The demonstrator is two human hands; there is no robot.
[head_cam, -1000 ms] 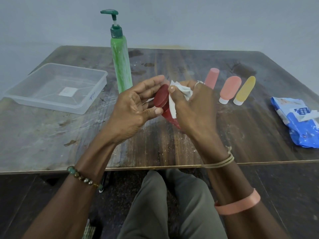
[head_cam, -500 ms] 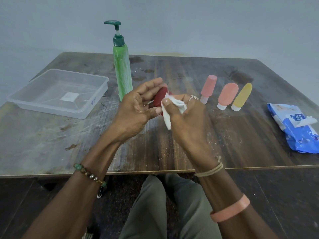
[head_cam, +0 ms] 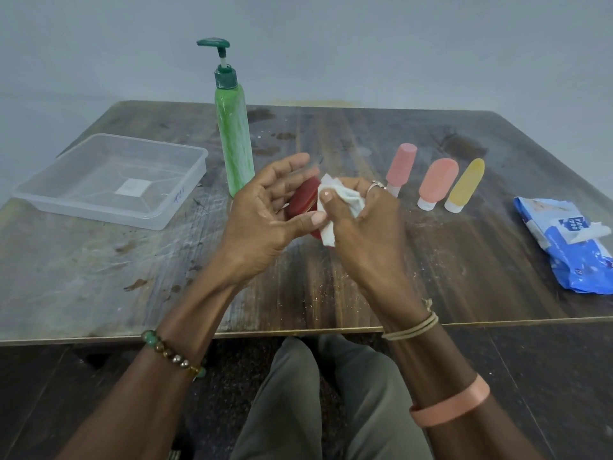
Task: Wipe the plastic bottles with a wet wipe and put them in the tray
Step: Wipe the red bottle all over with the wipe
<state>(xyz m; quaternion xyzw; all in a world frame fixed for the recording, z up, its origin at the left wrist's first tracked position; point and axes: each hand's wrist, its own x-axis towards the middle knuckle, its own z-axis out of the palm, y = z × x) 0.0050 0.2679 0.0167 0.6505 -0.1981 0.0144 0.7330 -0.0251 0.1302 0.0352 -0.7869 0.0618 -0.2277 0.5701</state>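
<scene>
Red bottle [head_cam: 302, 202] is sitting between my 2 hands, raised above the table [head_cam: 99, 277] just in front of the green pump bottle [head_cam: 234, 141], which I am using as the landmark. I am cupping it with my left hand [head_cam: 265, 217]: the thumb is pressing across its lower side, and the fingers are curling loosely behind it. My right hand [head_cam: 361, 224] is closing on a white wet wipe [head_cam: 345, 197], with the thumb pinning the wipe against the right face of the red bottle. Part of the wipe is hanging below the thumb.

The green pump bottle is standing upright on the table. The clear plastic tray [head_cam: 109, 180] is lying to the left of it, near but not touching; I am seeing only a small white label on its floor.

To the right of the pump bottle, beyond my right hand, 3 small bottles are lying in a row with their white caps pointing toward me: the pink bottle [head_cam: 402, 166], the salmon bottle [head_cam: 438, 180] and the yellow bottle [head_cam: 466, 184]. They are lying just beside one another; I cannot tell whether they are touching.

Farther right, the blue wipe pack [head_cam: 570, 254] is lying at the table's right side, with a white sheet protruding from its opening.
</scene>
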